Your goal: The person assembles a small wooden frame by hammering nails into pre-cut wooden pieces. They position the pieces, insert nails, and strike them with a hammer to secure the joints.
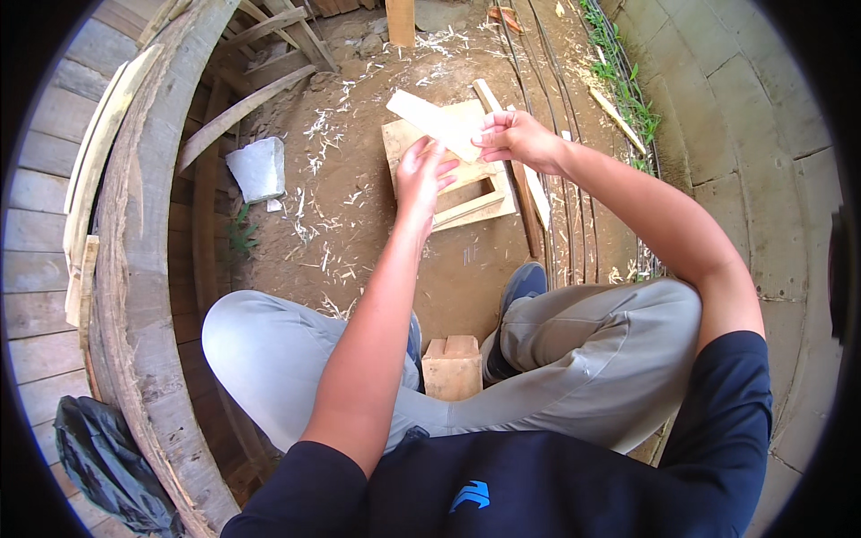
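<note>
Bare dirt ground strewn with pale shavings. Right hand pinching flat pale wood piece; left hand loose, fingertips touching it, above square wooden frame.

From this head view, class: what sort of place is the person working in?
Probably an outdoor woodworking spot: bare dirt ground strewn with wood shavings, planks stacked alongside, and a wooden frame lying below the hands.

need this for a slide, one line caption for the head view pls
Seated person's right hand holds a flat wood piece, left hand beside it, above a wooden frame.
</note>
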A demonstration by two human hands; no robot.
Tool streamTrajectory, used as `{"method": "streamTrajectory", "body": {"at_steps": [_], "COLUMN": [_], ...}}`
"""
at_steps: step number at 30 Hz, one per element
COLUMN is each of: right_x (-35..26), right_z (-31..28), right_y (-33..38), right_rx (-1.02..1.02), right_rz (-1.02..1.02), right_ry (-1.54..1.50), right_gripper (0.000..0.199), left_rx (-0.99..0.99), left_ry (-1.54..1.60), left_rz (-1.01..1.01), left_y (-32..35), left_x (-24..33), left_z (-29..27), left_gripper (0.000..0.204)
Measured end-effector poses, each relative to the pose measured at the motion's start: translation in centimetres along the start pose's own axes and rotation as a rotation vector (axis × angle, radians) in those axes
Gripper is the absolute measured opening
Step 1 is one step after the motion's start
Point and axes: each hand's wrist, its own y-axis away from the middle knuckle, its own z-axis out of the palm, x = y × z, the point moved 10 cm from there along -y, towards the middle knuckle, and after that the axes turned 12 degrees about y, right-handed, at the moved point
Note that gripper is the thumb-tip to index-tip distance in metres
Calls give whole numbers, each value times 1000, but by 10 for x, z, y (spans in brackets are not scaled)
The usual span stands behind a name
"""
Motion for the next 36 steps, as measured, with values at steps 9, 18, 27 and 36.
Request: {"method": "streamTrajectory", "body": {"at_steps": [9,18,27,36], "right_x": [-25,-31,-33,-13], "right_z": [8,13,22,-93], "right_y": [7,7,7,-11], "right_rx": [-120,-178,-145,448], "right_rz": [-92,-144,-196,-68], "right_ry": [24,255,481,366], "right_gripper": [34,34,29,22], "left_rx": [-106,-93,-245,200], "left_ry": [-30,-85,-304,-614], "left_rz": [33,-37,-128,128], "left_y": [-8,-10,-14,-36], "left_x": [10,3,-4,5], "left_z": [20,17,19,-64], "left_gripper": [31,28,39,84]}}
